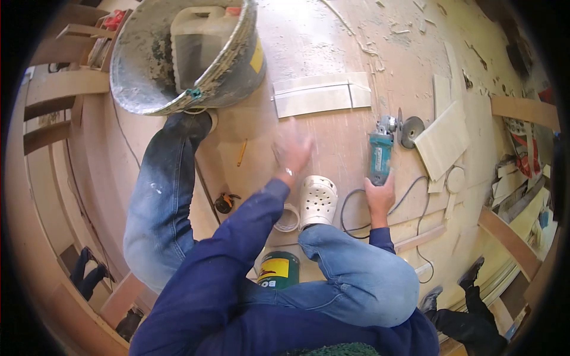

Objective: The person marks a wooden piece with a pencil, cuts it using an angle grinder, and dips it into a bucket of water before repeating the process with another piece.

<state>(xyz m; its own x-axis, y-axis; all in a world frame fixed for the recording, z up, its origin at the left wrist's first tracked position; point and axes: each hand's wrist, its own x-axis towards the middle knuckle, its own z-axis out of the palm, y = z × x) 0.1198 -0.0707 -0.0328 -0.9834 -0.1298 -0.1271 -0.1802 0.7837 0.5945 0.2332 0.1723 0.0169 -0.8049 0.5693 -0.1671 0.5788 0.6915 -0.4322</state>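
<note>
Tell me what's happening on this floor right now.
A person crouches on a dusty wooden floor. Their right hand grips the rear of a teal angle grinder lying on the boards. The left hand, blurred, hovers open above the floor. A bucket stands ahead, and a tin sits beneath them.

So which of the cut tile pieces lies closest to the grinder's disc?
The large tilted tile piece just right of the grinder; the long strip lies farther off, up left.

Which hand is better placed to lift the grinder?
Right. The right hand already rests on the rear of the grinder. The left hand is blurred, open above the board, apart from the tool.
</note>
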